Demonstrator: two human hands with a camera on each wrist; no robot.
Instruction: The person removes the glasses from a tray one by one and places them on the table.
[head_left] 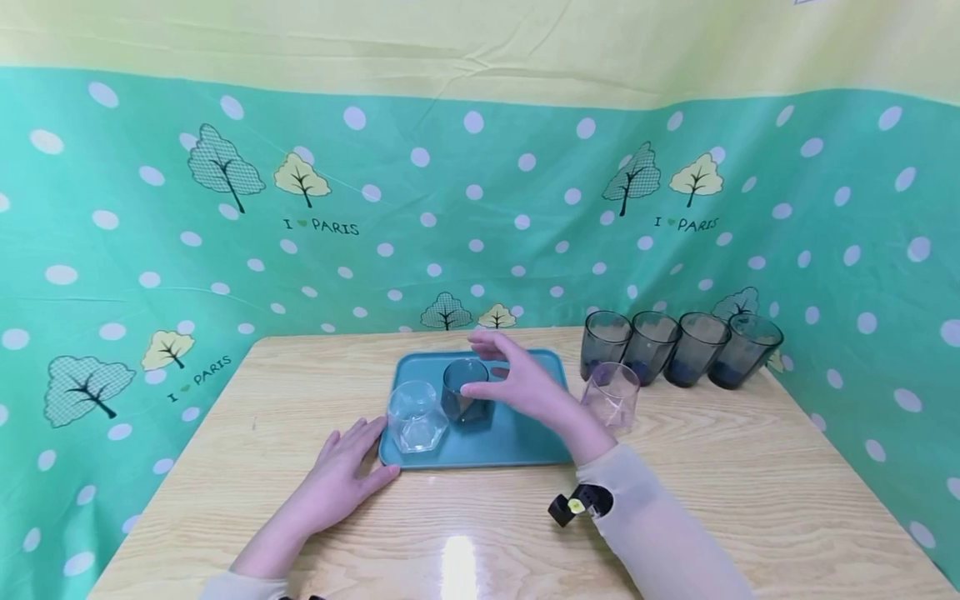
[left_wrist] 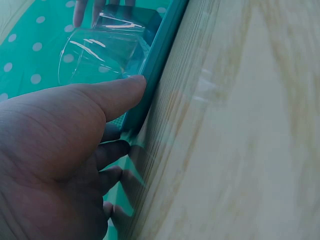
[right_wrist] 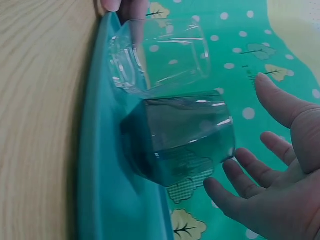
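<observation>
A blue tray (head_left: 517,446) lies on the wooden table. On its left end stands a clear glass (head_left: 416,421) with a faceted base. Beside that, to the right, is a smoky dark glass (right_wrist: 180,135), also upright on the tray. My right hand (head_left: 528,387) hovers at the dark glass with thumb and fingers spread; in the right wrist view the fingertips (right_wrist: 215,185) are close to its rim and the palm is bare. At the tray's near left corner, my left hand (head_left: 341,479) touches the edge, fingers extended along the side and thumb (left_wrist: 125,95) at the front rim.
A pale pink glass (head_left: 613,400) stands just right of the tray, partly behind my right forearm. Several tall smoky tumblers (head_left: 697,350) form a row at the back right. A green dotted curtain (head_left: 375,225) hangs behind the wooden table (head_left: 750,500).
</observation>
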